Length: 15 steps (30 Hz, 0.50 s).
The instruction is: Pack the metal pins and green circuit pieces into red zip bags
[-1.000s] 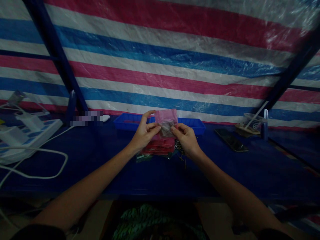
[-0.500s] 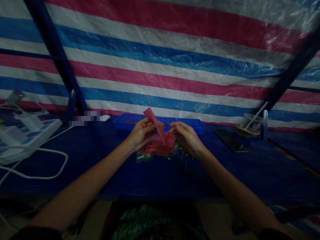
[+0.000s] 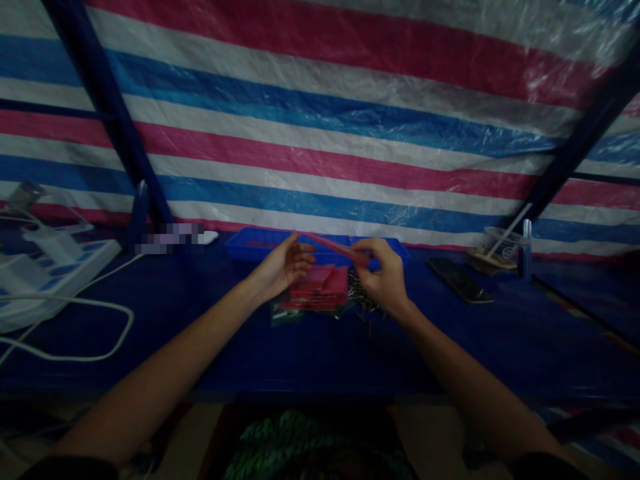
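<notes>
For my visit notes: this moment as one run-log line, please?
Right hand: holds pink packet; Left hand: open, nearby; Table: stacked pink packets, loose metal pieces

A plastic sheet (image 3: 320, 143) in wide red, blue and white stripes forms the wall behind the far edge of the worktop (image 3: 310, 363), its surface creased and slightly slanting. Dark blue posts (image 3: 103, 87) lean outward near the far left and far right corners, each with a thin crossbar (image 3: 55, 110) running outward across the stripes. The light is dim, with glossy glints on the sheet's upper right. Below the worktop's blue near edge, pale patches of floor (image 3: 431, 437) show among deep shadow.
</notes>
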{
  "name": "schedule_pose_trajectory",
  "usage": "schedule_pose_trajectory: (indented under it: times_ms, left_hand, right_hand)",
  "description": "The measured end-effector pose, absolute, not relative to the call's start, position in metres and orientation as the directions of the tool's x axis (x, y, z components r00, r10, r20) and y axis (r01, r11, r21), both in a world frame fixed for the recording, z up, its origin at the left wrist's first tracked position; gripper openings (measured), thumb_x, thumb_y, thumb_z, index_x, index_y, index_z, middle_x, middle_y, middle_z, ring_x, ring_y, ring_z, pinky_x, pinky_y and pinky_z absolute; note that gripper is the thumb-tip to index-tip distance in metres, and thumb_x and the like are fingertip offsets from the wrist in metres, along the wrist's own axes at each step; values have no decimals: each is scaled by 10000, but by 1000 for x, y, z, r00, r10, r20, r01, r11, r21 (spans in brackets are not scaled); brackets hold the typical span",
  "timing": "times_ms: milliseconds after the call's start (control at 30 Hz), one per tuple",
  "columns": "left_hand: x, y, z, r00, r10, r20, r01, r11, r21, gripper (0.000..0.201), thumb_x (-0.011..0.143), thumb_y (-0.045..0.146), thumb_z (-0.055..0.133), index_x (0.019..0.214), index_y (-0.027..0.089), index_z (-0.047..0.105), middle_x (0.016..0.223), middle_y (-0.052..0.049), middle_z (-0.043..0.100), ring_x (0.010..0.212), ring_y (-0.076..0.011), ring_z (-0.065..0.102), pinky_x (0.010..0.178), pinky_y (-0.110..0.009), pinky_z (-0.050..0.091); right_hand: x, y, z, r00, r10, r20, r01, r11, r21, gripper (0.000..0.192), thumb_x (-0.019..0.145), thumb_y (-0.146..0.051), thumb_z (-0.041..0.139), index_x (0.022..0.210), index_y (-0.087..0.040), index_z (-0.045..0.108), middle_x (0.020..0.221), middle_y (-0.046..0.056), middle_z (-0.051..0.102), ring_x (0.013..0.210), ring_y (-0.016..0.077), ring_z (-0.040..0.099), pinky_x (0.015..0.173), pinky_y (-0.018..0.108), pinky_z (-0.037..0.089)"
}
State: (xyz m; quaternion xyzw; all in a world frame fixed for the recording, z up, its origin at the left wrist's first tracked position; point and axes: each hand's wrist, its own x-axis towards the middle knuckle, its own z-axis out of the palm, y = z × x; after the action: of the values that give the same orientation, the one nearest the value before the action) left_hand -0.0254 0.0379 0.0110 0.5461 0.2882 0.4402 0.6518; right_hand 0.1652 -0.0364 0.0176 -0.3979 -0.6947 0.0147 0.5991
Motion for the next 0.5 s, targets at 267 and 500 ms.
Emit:
schedule_pose_trajectory:
  times_ms: [267, 500]
  left_hand:
    - [-27, 26, 20, 575, 808, 124, -232, 16, 973, 226, 668, 207, 698, 872, 125, 644, 808, -84, 674, 695, -163, 633, 644, -246, 513]
    - [-90, 112, 46, 76, 983, 165, 295, -180, 938, 196, 755, 107, 604, 950, 97, 578, 718, 17, 623, 593, -62, 555, 615, -185, 465]
  right_hand:
    - [163, -35, 6, -336, 464, 819, 700, 706, -113, 227, 781, -174, 560, 998, -240, 577, 1194, 83, 480, 1151, 223, 433, 942, 439, 402]
    - [165, -30, 1, -197, 661, 724, 797, 538, -274, 379, 811, -273, 521, 1186, -236, 476, 1261, 123, 400, 1195, 274, 385, 966, 516, 373]
